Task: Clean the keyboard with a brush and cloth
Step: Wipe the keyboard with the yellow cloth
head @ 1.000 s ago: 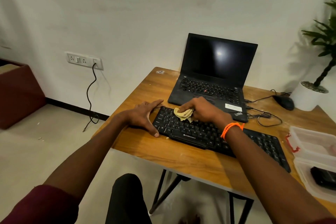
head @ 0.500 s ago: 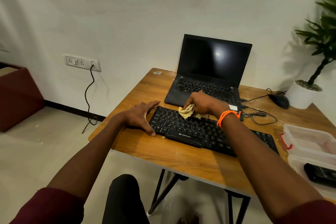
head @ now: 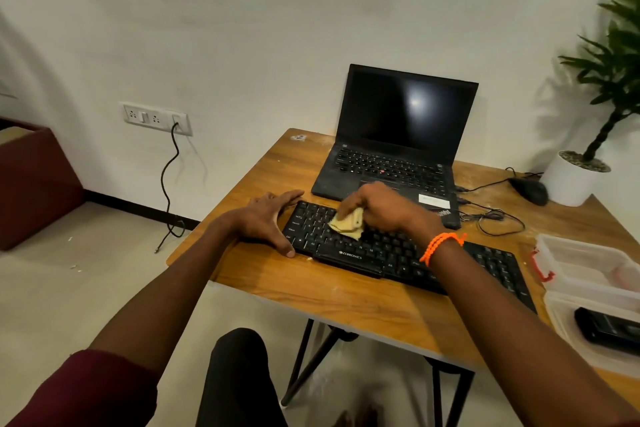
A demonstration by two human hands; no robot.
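Of the 2 hands, the left hand (head: 265, 218) lies flat with fingers spread, bracing the left end of the keyboard (head: 388, 246) on the desk (head: 346, 298). The right hand (head: 377, 204) bunches a yellow cloth (head: 348, 224) in curled fingers, pressing it on the keyboard's upper-left keys. Wiping looks underway; the keys to the right are likely left. No brush is visible.

open laptop (head: 391, 149), mouse (head: 530, 190), potted plant (head: 576, 180)
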